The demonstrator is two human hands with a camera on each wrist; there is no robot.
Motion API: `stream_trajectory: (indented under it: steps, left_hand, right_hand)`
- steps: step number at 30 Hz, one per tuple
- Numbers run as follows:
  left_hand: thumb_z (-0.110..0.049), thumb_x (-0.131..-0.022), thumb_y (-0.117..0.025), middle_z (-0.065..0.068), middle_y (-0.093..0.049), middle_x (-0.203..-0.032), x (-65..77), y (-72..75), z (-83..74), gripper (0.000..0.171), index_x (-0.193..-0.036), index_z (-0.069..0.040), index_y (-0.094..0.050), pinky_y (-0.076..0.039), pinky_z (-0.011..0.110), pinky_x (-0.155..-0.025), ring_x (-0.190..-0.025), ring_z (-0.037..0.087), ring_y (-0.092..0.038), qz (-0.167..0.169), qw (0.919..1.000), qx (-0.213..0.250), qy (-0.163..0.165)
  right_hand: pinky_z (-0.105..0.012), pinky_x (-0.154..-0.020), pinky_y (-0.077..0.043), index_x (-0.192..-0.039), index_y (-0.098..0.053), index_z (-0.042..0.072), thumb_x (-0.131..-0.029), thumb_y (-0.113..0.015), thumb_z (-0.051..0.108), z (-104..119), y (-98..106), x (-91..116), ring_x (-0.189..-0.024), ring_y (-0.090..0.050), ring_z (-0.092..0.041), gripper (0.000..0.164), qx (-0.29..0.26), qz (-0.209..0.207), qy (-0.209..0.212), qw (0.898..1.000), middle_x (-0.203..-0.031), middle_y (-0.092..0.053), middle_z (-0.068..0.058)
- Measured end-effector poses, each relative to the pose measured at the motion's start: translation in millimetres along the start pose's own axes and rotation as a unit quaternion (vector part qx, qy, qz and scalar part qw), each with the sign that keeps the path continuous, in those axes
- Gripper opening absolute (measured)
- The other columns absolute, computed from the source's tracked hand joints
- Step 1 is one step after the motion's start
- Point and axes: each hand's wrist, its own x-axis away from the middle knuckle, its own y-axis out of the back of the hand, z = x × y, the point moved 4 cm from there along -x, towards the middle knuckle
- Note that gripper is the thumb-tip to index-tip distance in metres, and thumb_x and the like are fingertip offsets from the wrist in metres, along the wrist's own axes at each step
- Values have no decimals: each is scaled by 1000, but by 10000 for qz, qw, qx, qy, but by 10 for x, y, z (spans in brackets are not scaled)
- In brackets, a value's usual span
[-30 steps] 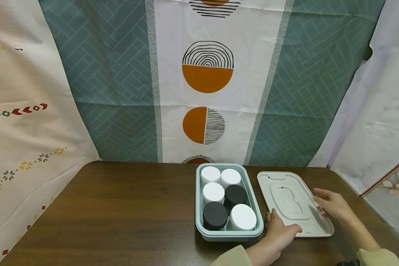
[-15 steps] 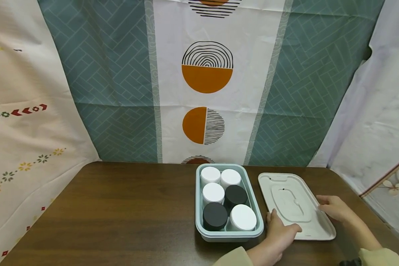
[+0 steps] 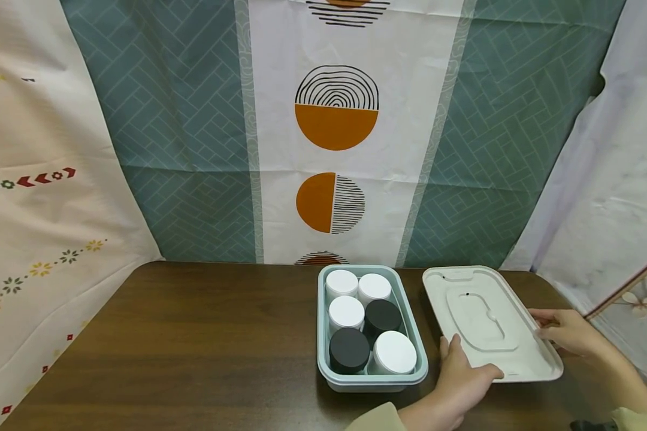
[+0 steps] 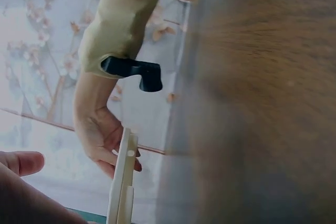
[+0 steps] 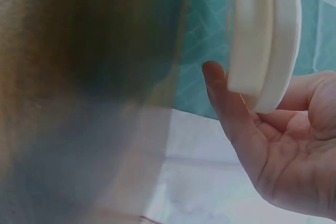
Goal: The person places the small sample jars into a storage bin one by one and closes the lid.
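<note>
A white rectangular lid is raised off the table at the right in the head view, slightly tilted. My left hand holds its near left corner, thumb toward the front edge and other fingers along the left side. On the opposite long edge, my right hand grips the lid with the thumb over the top and fingers beneath. The right wrist view shows those fingers around the lid's thick rim. Seen edge-on in the left wrist view, the lid stands clear of the tabletop; most left fingers are hidden there.
Just left of the lid stands a light blue box holding several white-capped jars and black-capped jars. The brown wooden table stretches to the left. Patterned cloth hangs behind and at the sides.
The right hand has closed on the lid's right edge. Both hands have lifted the lid, moving it slightly right and away from the table. The box and jars stay put.
</note>
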Motion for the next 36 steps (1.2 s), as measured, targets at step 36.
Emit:
stream_trajectory:
  steps: [36]
  left_hand:
    - [-9, -83, -60, 12, -55, -99, -69, 1528, -850, 63, -138, 2, -31, -46, 24, -73, -88, 15, -50, 1057, 9856, -348, -1274]
  right_hand:
    - [-35, -66, -55, -137, -26, -12, -89, -56, 9, 1276, -98, -75, -87, -60, -6, 60, -2407, 274, 768, 9672, -94, -56, -1]
